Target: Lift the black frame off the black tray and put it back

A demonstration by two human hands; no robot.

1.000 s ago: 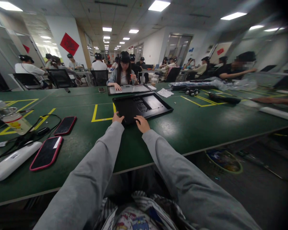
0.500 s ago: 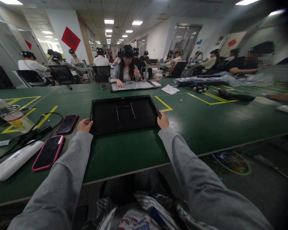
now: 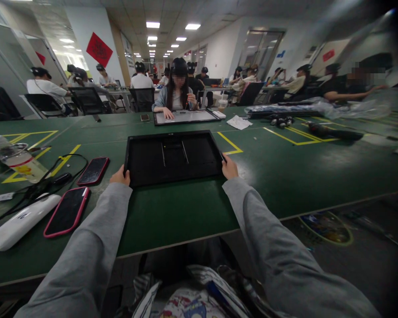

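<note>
A black monitor casing (image 3: 146, 161), a shallow rectangular shell with a raised rim, lies in front of me with its long side nearest my body. Two thin metal strips and a small recess show in its middle. At its left edge my left hand (image 3: 120, 176) grips the rim, the thumb toward me and the other fingers partly hidden behind it. My right hand (image 3: 230, 167) is closed on the opposite short edge, its fingertips also partly out of sight. Whether the casing rests fully on the green table (image 3: 172, 212) or is slightly lifted, I cannot tell.
Two red-cased phones (image 3: 67, 212), a white power bank (image 3: 23, 223), cables and a bottle (image 3: 26, 165) stand to the left. Across the table a person works at a flat panel (image 3: 189, 116). A tissue (image 3: 239, 122), plastic-wrapped parts and a black tool (image 3: 334, 131) lie right.
The casing, first angled with my hands at its near left side, has been turned square to me. My hands have spread to its two short edges. In the last half second it barely moved.
</note>
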